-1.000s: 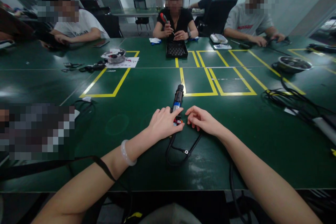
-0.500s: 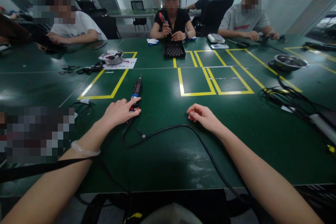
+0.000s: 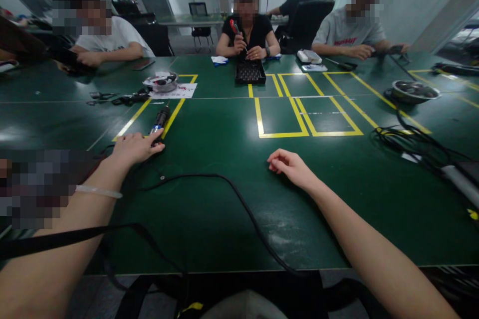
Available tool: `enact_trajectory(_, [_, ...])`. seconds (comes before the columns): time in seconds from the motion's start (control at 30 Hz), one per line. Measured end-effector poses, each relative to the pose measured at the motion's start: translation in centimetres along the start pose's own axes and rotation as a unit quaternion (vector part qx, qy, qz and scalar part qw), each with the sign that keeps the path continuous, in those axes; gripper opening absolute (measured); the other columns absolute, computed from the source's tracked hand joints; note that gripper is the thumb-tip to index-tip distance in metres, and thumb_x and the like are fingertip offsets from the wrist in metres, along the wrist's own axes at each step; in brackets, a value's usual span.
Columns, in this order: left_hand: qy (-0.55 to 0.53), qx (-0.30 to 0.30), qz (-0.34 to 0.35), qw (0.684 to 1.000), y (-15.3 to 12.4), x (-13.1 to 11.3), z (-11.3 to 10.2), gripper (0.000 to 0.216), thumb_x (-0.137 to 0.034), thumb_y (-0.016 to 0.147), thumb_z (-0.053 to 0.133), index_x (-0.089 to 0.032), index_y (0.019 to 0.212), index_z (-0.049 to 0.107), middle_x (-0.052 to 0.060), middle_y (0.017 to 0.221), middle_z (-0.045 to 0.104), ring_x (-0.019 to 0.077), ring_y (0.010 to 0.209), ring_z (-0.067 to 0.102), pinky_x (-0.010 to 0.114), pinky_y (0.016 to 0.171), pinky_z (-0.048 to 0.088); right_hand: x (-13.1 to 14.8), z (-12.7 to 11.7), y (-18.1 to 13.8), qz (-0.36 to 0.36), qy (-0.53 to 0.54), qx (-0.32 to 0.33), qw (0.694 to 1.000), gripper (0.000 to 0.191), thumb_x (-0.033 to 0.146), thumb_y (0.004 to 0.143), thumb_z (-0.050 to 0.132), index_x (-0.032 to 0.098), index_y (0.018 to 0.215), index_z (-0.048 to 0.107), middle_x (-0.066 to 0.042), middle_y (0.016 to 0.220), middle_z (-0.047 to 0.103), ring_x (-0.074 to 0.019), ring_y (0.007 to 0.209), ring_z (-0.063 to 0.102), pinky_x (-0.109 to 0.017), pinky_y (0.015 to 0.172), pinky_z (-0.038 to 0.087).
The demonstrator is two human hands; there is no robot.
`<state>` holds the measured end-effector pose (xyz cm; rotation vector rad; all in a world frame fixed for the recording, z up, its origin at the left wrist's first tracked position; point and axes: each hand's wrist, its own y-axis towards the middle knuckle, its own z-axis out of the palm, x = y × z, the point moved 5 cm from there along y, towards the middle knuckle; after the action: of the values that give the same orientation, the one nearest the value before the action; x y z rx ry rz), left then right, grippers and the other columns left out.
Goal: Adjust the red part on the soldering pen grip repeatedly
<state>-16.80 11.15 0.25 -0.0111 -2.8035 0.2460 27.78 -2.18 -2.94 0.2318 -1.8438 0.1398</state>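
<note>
Green tabletop (image 3: pixel 209 224), dark gloss, fills the room's foreground; other people sit along its far side.

Far left: co-worker in a white shirt (image 3: pixel 123 35), well beyond the left hand. Nearer, left of the left wrist, a masked patch; contents cannot be told. Loose black tools and leads (image 3: pixel 130 97) lie just beyond the left hand.

Left hand (image 3: pixel 136 148): closed round the rear of a black-and-blue electric screwdriver (image 3: pixel 160 118), index finger and thumb showing on its right side. Driver sits directly ahead of the hand, inside a yellow tape outline (image 3: pixel 129 122), close beside that outline's right line; bit points away from the body. Obstruction ahead of the bit: white paper (image 3: pixel 183 91) bearing a dish of parts (image 3: pixel 163 82), near, apart. Dark strap (image 3: pixel 90 233) crosses the left forearm.

Black cord (image 3: pixel 239 194) runs from below the left wrist, between the hands, to the near edge. Beyond that gap: black compartment tray (image 3: pixel 250 79) before a co-worker holding a red tool (image 3: pixel 234 26).

Right hand (image 3: pixel 288 162): half open, fingers loosely curled, on the tabletop; further taped outlines beyond it. Right of it: metal bowl (image 3: pixel 413 92), farther off, and coiled black cables (image 3: pixel 404 134), nearer.
</note>
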Motion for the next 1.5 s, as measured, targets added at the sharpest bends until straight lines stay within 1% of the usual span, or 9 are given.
enact_trajectory(0.17, [-0.011, -0.001, -0.015, 1.0, 0.0, -0.4, 0.2, 0.073, -0.063, 0.095, 0.027, -0.027, 0.157, 0.015, 0.021, 0.131, 0.049, 0.035, 0.112, 0.043, 0.049, 0.096, 0.029, 0.0, 0.1, 0.0, -0.001, -0.004, 0.005, 1.0, 0.016, 0.03, 0.087, 0.054, 0.016, 0.092, 0.061, -0.003, 0.075, 0.065, -0.0142, 0.069, 0.06, -0.027, 0.064, 0.046])
enact_trajectory(0.37, [-0.03, -0.014, -0.026, 0.999, -0.5, -0.7, 0.2, 0.094, -0.081, 0.083, 0.029, -0.024, 0.157, 0.016, 0.02, 0.126, 0.049, 0.035, 0.109, 0.044, 0.046, 0.093, 0.033, 0.1, 0.1, 0.0, -0.007, -0.007, 0.007, 1.0, 0.016, 0.028, 0.087, 0.053, 0.016, 0.092, 0.061, -0.003, 0.075, 0.065, -0.0143, 0.069, 0.06, -0.026, 0.063, 0.046])
enact_trajectory(0.5, [-0.019, -0.037, -0.021, 0.999, -0.9, -1.3, -0.2, 0.08, -0.071, 0.09, 0.032, -0.025, 0.155, 0.022, 0.017, 0.117, 0.054, 0.0311, 0.102, 0.047, 0.041, 0.089, 0.035, 0.0, 0.2, 0.1, -0.007, -0.012, 0.007, 1.0, 0.015, 0.028, 0.088, 0.053, 0.016, 0.092, 0.061, -0.003, 0.075, 0.066, -0.0143, 0.069, 0.06, -0.026, 0.063, 0.045])
enact_trajectory(0.63, [-0.016, -0.065, -0.005, 0.998, -1.7, -2.9, -0.6, 0.07, -0.06, 0.095, 0.028, -0.022, 0.153, 0.031, 0.019, 0.116, 0.058, 0.0331, 0.098, 0.052, 0.041, 0.086, 0.037, 0.0, 0.3, 0.1, -0.01, -0.026, 0.008, 1.0, 0.016, 0.029, 0.088, 0.053, 0.016, 0.092, 0.062, -0.003, 0.076, 0.066, -0.0148, 0.07, 0.061, -0.026, 0.063, 0.045])
enact_trajectory(0.8, [-0.014, -0.104, 0.027, 0.994, -4.2, -7.0, -1.6, 0.062, -0.049, 0.095, 0.024, -0.024, 0.148, 0.043, 0.02, 0.108, 0.06, 0.036, 0.096, 0.056, 0.042, 0.08, 0.038, 0.1, 0.3, 0.2, -0.01, -0.025, 0.001, 1.0, 0.017, 0.03, 0.087, 0.053, 0.016, 0.092, 0.061, -0.003, 0.076, 0.066, -0.0153, 0.071, 0.06, -0.026, 0.061, 0.045])
enact_trajectory(0.97, [-0.003, -0.149, 0.102, 0.984, -8.0, -13.1, -3.4, 0.058, -0.049, 0.096, 0.026, -0.028, 0.145, 0.049, 0.017, 0.099, 0.059, 0.033, 0.093, 0.055, 0.038, 0.078, 0.038, 0.3, -0.1, 0.1, -0.038, -0.025, -0.046, 0.998, 0.016, 0.028, 0.088, 0.053, 0.017, 0.095, 0.061, -0.003, 0.079, 0.066, -0.0161, 0.073, 0.061, -0.028, 0.064, 0.046])
enact_trajectory(1.17, [-0.039, -0.184, 0.164, 0.968, -11.5, -20.1, -5.1, 0.052, -0.047, 0.096, 0.031, -0.027, 0.139, 0.054, 0.014, 0.099, 0.058, 0.0295, 0.094, 0.053, 0.037, 0.078, 0.037, 1.9, -0.2, -0.5, -0.092, -0.13, -0.081, 0.984, 0.011, 0.023, 0.088, 0.054, 0.018, 0.094, 0.062, -0.004, 0.084, 0.068, -0.0179, 0.079, 0.063, -0.031, 0.074, 0.047])
enact_trajectory(1.33, [-0.065, -0.191, 0.2, 0.959, -12.8, -24.1, -6.2, 0.048, -0.047, 0.096, 0.037, -0.027, 0.134, 0.056, 0.013, 0.099, 0.059, 0.0288, 0.096, 0.052, 0.038, 0.08, 0.036, 2.7, 0.7, -0.8, -0.121, -0.168, -0.035, 0.978, 0.012, 0.023, 0.09, 0.053, 0.019, 0.098, 0.062, -0.003, 0.085, 0.065, -0.0172, 0.078, 0.061, -0.029, 0.07, 0.047])
enact_trajectory(1.5, [-0.091, -0.193, 0.233, 0.949, -13.8, -26.5, -6.7, 0.047, -0.047, 0.095, 0.037, -0.026, 0.133, 0.056, 0.014, 0.101, 0.059, 0.0296, 0.096, 0.052, 0.04, 0.08, 0.036, 2.8, 1.6, -1.0, -0.125, -0.145, 0.018, 0.981, 0.018, 0.028, 0.093, 0.053, 0.02, 0.108, 0.059, -0.004, 0.088, 0.064, -0.0173, 0.079, 0.06, -0.029, 0.069, 0.048])
